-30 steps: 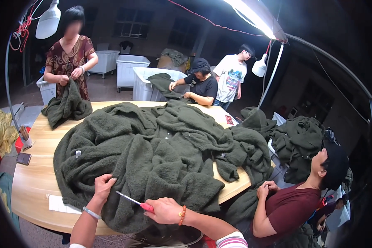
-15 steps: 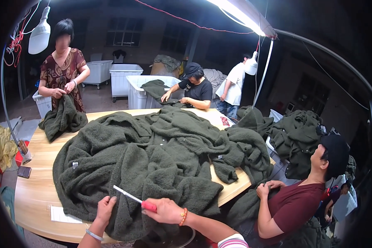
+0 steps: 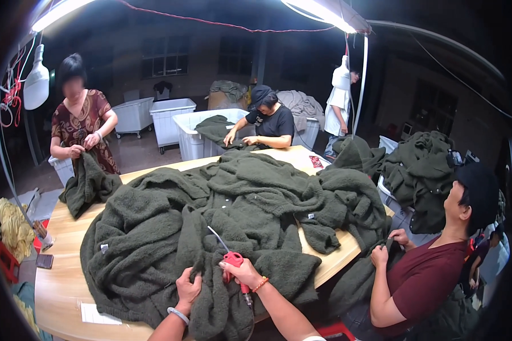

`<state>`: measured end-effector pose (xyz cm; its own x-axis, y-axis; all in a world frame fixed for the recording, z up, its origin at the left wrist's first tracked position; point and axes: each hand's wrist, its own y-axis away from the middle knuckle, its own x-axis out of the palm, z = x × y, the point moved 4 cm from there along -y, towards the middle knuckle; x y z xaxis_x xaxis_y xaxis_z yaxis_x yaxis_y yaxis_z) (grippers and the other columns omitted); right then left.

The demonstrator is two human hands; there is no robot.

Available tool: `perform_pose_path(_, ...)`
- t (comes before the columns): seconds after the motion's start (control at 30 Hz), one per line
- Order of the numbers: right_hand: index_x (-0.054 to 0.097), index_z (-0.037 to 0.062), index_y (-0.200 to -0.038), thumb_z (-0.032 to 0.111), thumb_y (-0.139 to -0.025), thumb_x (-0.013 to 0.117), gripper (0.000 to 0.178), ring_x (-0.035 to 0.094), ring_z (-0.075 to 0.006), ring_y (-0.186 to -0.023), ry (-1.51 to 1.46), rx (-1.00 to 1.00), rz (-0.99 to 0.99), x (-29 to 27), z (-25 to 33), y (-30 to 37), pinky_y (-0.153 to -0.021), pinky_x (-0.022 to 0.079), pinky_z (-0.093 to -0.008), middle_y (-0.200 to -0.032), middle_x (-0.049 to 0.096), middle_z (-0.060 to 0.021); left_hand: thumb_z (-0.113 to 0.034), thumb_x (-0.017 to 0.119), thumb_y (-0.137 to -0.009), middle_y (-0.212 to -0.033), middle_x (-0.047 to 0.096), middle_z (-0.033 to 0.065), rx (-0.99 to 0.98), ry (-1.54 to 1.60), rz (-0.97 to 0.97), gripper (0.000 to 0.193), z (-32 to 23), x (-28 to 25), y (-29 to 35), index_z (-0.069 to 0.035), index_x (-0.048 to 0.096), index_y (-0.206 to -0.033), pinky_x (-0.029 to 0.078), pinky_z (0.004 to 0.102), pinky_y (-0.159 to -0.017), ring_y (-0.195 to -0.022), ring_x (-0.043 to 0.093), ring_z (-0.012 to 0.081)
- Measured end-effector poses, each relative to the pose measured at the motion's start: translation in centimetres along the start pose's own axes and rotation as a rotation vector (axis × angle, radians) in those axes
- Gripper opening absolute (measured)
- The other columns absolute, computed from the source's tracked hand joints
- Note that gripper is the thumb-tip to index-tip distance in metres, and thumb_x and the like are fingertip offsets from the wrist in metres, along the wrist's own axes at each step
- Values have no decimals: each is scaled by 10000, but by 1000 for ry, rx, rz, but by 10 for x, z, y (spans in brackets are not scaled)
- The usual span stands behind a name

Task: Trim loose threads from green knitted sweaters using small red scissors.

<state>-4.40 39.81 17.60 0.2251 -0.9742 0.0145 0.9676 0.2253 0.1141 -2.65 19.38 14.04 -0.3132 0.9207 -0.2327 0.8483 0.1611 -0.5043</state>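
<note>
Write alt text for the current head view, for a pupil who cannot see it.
A person's left hand grips a dark green garment while the right hand holds a red gun-shaped tool over a garment heap on a wooden table. Three other people nearby handle dark green fabric.

The room is lit from the top of the frame by a tube light [image 3: 324, 12] and, at upper left, a white bulb [image 3: 36, 85]. Windows [image 3: 165, 58] are set in the dark back wall [image 3: 206, 67]. White bins [image 3: 173, 122] are ranged on the dim floor [image 3: 145, 150] behind a pale wooden table [image 3: 57, 275].
</note>
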Motion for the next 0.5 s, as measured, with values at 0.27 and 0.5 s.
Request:
perform_pose_path(0.27, 627, 27, -1032, 295, -942, 599, 285, 581, -62, -575, -177, -112, 51, -13, -15, 1, -429, 388, -193, -744, 667, -36, -66, 640, -826, -731, 632, 40, 35, 59, -26, 147, 25, 2, -2, -4, 634, -960, 468, 254, -631, -668, 567, 92)
perform_pose_path(0.5, 549, -12, -1222, 324, -963, 559, 425, 639, -113, -690, -315, -168, 120, -20, -19, 3, -506, 448, -204, -834, 676, -73, -66, 633, -845, -718, 585, -19, -42, 107, -9, 121, 24, -1, -5, 1, 631, -946, 448, 233, -624, -673, 517, 61)
